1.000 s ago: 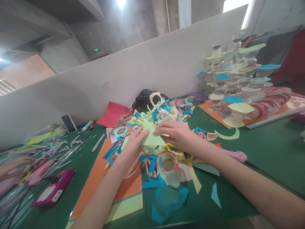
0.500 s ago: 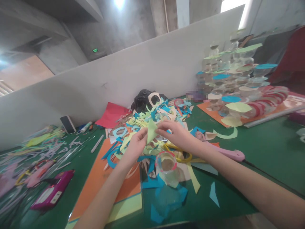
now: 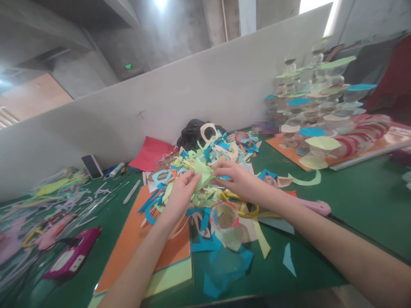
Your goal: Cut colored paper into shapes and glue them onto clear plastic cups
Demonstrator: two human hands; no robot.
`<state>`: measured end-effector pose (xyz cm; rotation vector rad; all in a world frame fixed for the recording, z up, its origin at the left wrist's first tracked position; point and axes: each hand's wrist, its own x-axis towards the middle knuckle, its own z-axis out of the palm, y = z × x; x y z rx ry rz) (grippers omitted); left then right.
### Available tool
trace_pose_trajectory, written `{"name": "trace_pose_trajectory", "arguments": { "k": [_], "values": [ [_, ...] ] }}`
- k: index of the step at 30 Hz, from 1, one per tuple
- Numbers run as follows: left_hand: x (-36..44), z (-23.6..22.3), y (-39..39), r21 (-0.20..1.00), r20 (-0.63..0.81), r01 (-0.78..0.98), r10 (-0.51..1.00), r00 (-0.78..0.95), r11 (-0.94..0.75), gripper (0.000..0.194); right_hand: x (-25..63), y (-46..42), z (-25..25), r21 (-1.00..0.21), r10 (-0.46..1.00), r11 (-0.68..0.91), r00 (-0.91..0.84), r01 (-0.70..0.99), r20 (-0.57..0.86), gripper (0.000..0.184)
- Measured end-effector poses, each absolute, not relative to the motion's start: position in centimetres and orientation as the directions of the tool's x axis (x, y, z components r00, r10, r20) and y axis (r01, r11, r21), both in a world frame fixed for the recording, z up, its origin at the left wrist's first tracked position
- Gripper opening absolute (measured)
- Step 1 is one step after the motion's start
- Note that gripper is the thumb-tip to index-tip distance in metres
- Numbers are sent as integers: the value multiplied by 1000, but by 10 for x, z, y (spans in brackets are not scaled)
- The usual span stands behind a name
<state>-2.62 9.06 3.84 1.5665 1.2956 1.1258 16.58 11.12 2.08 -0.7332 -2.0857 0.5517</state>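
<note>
A folded piece of light green paper [image 3: 203,173] is held up over a heap of cut paper scraps [image 3: 221,149]. My left hand [image 3: 182,190] pinches it between thumb and fingers from the left. At its right edge, the fingers of my right hand [image 3: 233,177] are pressed together on the paper. Just below my hands stands a clear plastic cup [image 3: 226,231] with a red-marked rim. Yellow-handled scissors [image 3: 248,210] lie partly under my right forearm, half covered by scraps.
A pink hot glue gun [image 3: 313,206] with a cord lies right of my forearm. Orange card sheets [image 3: 128,252] lie left, a magenta device [image 3: 73,254] farther left. A phone [image 3: 92,167] leans on the white partition [image 3: 192,94]. Stacked cups with paper discs [image 3: 316,132] stand right.
The green paper has tilted and turned from upright to slanting rightward. My left hand has shifted slightly left and down; my right hand has hardly moved.
</note>
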Motion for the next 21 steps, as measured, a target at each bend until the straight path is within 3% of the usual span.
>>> {"name": "trace_pose_trajectory", "arguments": {
  "k": [8,21],
  "values": [
    [-23,39,87,940,112,304,982,151,-154,35,161,108,25,-750,781,606,-379,267,496,23],
    [-19,38,84,896,172,392,977,124,-208,35,155,104,26,-948,912,300,-323,107,252,9]
  ]
}}
